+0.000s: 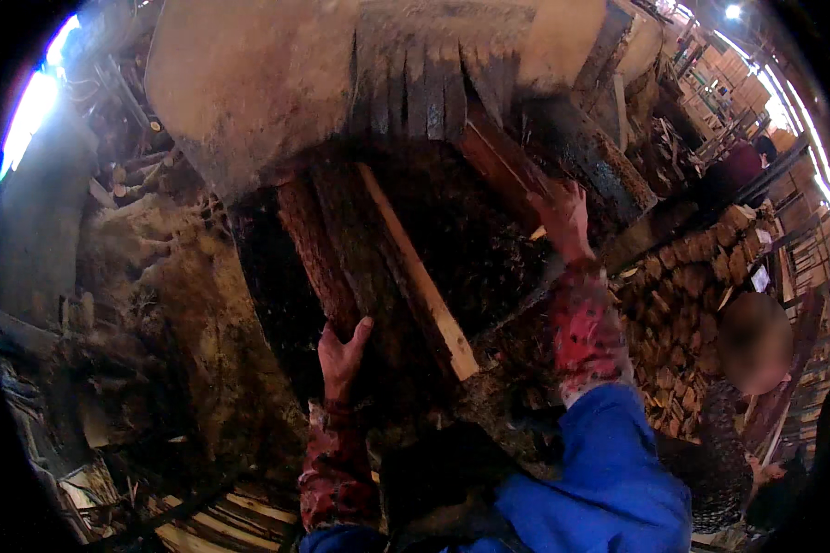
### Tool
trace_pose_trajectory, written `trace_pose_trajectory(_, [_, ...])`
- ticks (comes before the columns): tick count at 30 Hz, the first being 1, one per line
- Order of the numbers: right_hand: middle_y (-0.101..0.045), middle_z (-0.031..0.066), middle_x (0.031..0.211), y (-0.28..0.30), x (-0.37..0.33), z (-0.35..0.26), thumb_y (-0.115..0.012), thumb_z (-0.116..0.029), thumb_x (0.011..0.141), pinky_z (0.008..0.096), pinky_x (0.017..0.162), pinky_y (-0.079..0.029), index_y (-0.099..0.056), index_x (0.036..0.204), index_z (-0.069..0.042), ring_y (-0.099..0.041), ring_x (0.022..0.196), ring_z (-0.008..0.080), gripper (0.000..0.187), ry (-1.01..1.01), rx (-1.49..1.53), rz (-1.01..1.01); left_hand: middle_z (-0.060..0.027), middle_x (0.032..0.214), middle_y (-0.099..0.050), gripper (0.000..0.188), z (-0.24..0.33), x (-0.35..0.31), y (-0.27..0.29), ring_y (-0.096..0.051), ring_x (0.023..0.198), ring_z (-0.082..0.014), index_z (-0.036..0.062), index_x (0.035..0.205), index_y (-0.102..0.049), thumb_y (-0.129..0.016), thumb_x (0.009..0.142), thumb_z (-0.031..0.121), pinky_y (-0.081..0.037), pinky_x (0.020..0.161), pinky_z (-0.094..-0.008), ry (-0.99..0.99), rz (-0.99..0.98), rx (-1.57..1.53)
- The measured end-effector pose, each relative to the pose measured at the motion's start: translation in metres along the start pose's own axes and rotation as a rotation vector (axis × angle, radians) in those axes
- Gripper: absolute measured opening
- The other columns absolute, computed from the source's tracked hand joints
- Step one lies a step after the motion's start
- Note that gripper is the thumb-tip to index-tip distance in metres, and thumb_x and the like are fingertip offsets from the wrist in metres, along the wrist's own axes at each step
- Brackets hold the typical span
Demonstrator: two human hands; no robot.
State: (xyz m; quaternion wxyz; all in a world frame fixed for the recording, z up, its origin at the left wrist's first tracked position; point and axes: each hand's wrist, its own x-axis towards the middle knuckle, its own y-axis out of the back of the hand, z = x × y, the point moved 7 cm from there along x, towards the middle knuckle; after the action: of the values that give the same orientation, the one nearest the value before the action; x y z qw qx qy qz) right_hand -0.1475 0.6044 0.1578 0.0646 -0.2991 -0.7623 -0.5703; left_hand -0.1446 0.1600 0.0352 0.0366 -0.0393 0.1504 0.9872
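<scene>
My left hand (341, 358) grips the near end of a reddish, bark-covered wooden slab (318, 249), thumb at its right side and fingers at its left. The slab lies on a dark machine bed, its far end passing under a hood. My right hand (567, 221) is on the near end of a reddish-brown board (503, 161), whose far end reaches the dark hanging flaps (424, 92). Its fingers are partly hidden around the board's edge. Between the hands lie a darker slab (364, 240) and a narrow slab with a pale sawn edge (424, 276).
A large dusty hood (249, 83) spans the far side above the bed. Heaped sawdust (184, 295) lies on the left. Stacked wood pieces (682, 313) stand at right, where a person (724, 442) is close by. Pale slats (221, 521) lie at the lower left.
</scene>
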Motion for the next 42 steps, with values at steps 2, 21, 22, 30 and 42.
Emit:
trace_pose_trajectory(2, [-0.055, 0.0182, 0.106, -0.008, 0.005, 0.029, -0.069, -0.044, 0.077, 0.0424, 0.091, -0.042, -0.063, 0.115, -0.003, -0.050, 0.104, 0.0335, 0.056, 0.023, 0.053, -0.046, -0.0171, 0.105, -0.066, 0.058, -0.002, 0.000, -0.003, -0.063, 0.097, -0.0238, -0.0073, 0.112, -0.057, -0.076, 0.078, 0.036, -0.047, 0.086, -0.0347, 0.020, -0.024, -0.108])
trace_pose_trajectory(21, [-0.059, 0.0240, 0.114, 0.021, -0.144, 0.016, -0.069, -0.031, 0.084, 0.0438, 0.083, -0.050, -0.051, 0.122, 0.002, -0.058, 0.102, 0.0361, 0.054, -0.110, -0.037, -0.123, -0.0141, 0.107, -0.066, 0.052, -0.005, -0.006, 0.000, -0.061, 0.098, -0.0203, -0.0085, 0.111, -0.058, -0.074, 0.082, 0.032, -0.047, 0.085, -0.0339, 0.040, -0.009, -0.127])
trace_pose_trajectory(22, [-0.060, 0.0236, 0.111, 0.021, -0.161, 0.000, -0.069, -0.030, 0.084, 0.0449, 0.081, -0.051, -0.051, 0.120, 0.003, -0.059, 0.100, 0.0370, 0.052, -0.172, 0.184, -0.226, -0.0135, 0.108, -0.066, 0.051, -0.005, -0.006, -0.001, -0.061, 0.098, -0.0197, -0.0086, 0.110, -0.058, -0.074, 0.082, 0.030, -0.047, 0.086, -0.0336, 0.031, -0.023, -0.192])
trace_pose_trajectory(30, [-0.062, 0.0107, 0.093, 0.047, -0.257, -0.098, -0.067, -0.016, 0.085, 0.0321, 0.071, -0.050, -0.052, 0.106, 0.000, -0.058, 0.082, 0.0163, 0.030, -0.275, 0.675, -0.339, -0.0098, 0.108, -0.065, 0.046, -0.016, -0.003, -0.004, -0.059, 0.097, -0.0163, -0.0072, 0.112, -0.058, -0.074, 0.082, 0.024, -0.046, 0.086, -0.0315, 0.054, -0.059, -0.363])
trace_pose_trajectory(42, [-0.060, 0.0211, 0.114, -0.003, -0.202, -0.215, -0.065, -0.019, 0.086, 0.0392, 0.082, -0.051, -0.046, 0.128, 0.002, -0.061, 0.100, 0.0333, 0.051, 0.055, 0.689, -0.297, -0.0107, 0.107, -0.066, 0.047, -0.003, -0.002, -0.003, -0.062, 0.096, -0.0181, -0.0045, 0.113, -0.059, -0.074, 0.082, 0.028, -0.048, 0.084, -0.0318, -0.026, -0.061, -0.350])
